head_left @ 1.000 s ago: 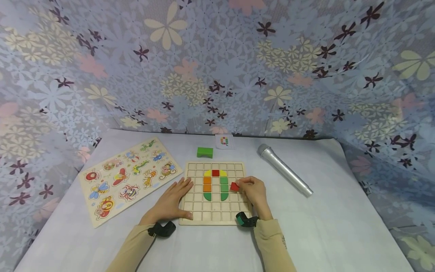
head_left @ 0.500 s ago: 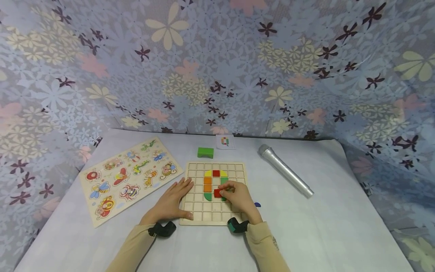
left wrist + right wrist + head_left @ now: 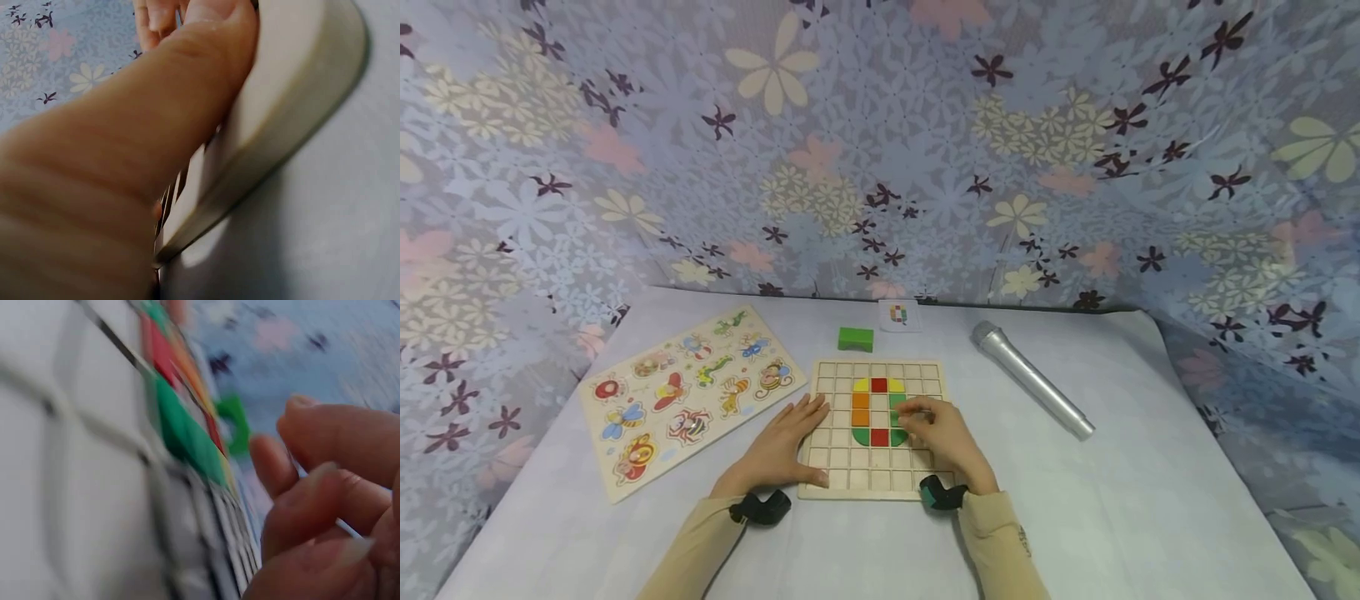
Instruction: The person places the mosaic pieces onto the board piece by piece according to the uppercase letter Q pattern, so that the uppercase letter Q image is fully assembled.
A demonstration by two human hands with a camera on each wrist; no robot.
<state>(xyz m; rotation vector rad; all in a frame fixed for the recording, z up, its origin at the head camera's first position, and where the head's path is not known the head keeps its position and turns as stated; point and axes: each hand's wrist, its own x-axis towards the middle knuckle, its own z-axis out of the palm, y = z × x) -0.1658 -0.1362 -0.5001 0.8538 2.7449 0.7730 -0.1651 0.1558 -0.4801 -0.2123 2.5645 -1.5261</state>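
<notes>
A wooden grid board [image 3: 880,482] lies in the middle of the head view. Coloured tiles form a ring on it, including a red tile [image 3: 879,437] at the bottom, an orange tile [image 3: 861,402] on the left and a green rounded tile [image 3: 862,437] at the lower left corner. My left hand [image 3: 778,450] rests on the board's left edge, fingers spread and thumb near the front corner. Over the ring's right side hovers my right hand [image 3: 951,437], partly hiding green tiles. In the right wrist view its fingers [image 3: 344,444] are loosely bent, with nothing between them.
Behind the board stand a green block [image 3: 856,339] with an arch and a small pattern card [image 3: 899,315]. An insect puzzle board [image 3: 606,454] lies to the left. A silver microphone [image 3: 1033,379] lies to the right. Flowered cloth [image 3: 880,167] hangs at the back.
My right hand has carried the red tile leftwards, set it in the ring's bottom gap and let go, then drawn back slightly right. My left hand stays on the board.
</notes>
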